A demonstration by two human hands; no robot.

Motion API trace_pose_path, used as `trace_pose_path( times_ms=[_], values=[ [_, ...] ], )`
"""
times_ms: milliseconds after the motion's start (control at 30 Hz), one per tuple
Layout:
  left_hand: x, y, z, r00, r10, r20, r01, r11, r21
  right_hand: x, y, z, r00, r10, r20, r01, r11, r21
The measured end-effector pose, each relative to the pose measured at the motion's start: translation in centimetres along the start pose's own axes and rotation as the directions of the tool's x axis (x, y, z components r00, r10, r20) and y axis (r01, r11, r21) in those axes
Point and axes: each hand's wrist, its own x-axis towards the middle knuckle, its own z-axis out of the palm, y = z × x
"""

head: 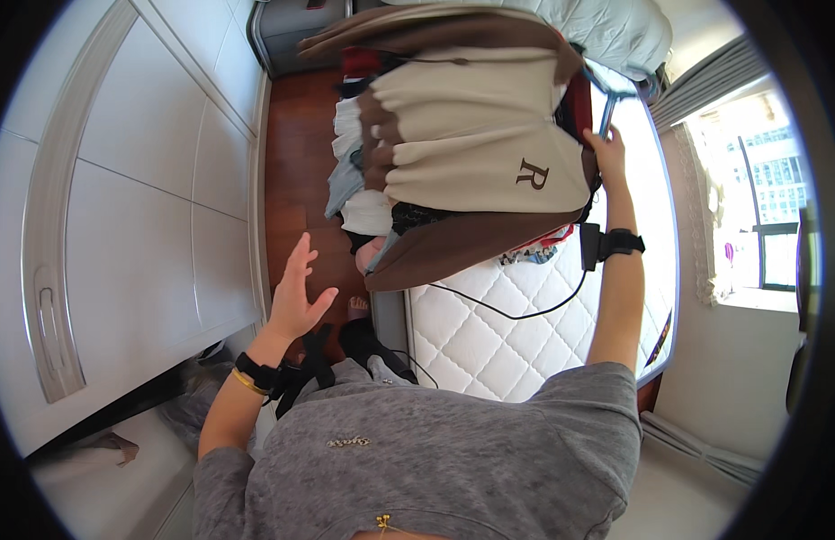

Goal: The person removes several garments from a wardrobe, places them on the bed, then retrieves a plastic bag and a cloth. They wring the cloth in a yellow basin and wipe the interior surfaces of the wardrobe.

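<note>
My right hand (610,152) grips the blue clothes hanger (608,111) by its neck. From that hanger spreads a cream and brown jacket (478,135) with a dark letter on its chest, its hem pointing left and slightly blurred. Below and behind it lies a heap of clothes on the bed, with white (365,212) and light-blue denim (343,182) pieces hanging over the bed's edge. My left hand (297,290) is raised over the floor, fingers apart, holding nothing, a short way from the jacket's lower sleeve.
A white quilted mattress (478,337) lies on the right, crossed by a black cable (519,316). White wardrobe doors (154,182) line the left, one low section standing open. A grey suitcase (299,37) and a pale quilt (606,30) are at the far end. Reddish wood floor (289,148) runs between.
</note>
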Motion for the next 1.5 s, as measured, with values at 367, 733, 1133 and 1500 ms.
trace_pose_path(
  times_ms=[367, 733, 1133, 1500],
  values=[
    [-1.6, -0.6, -3.7, 0.955, 0.02, -0.294, 0.018, 0.992, 0.124, -5.7, 7.8, 11.8, 0.946, -0.01, 0.324, 0.158, 0.888, -0.433],
    [-10.9, 8.7, -19.5, 0.609, 0.28, -0.743, 0.111, 0.897, 0.428, -23.4, -36.5, 22.6, 0.082, -0.818, 0.569, 0.534, 0.518, 0.668],
    [-33.6, 17.4, -37.5, 0.124, 0.551, -0.826, 0.434, 0.718, 0.544, -55.0, -70.7, 4.5, -0.291, -0.865, -0.408, 0.648, -0.492, 0.581],
    [-43.0, 13.6, -42.5, 0.186, 0.446, -0.875, 0.465, 0.745, 0.479, -64.2, -98.6, 4.4, -0.116, -0.991, -0.066, 0.982, -0.125, 0.141]
  ],
)
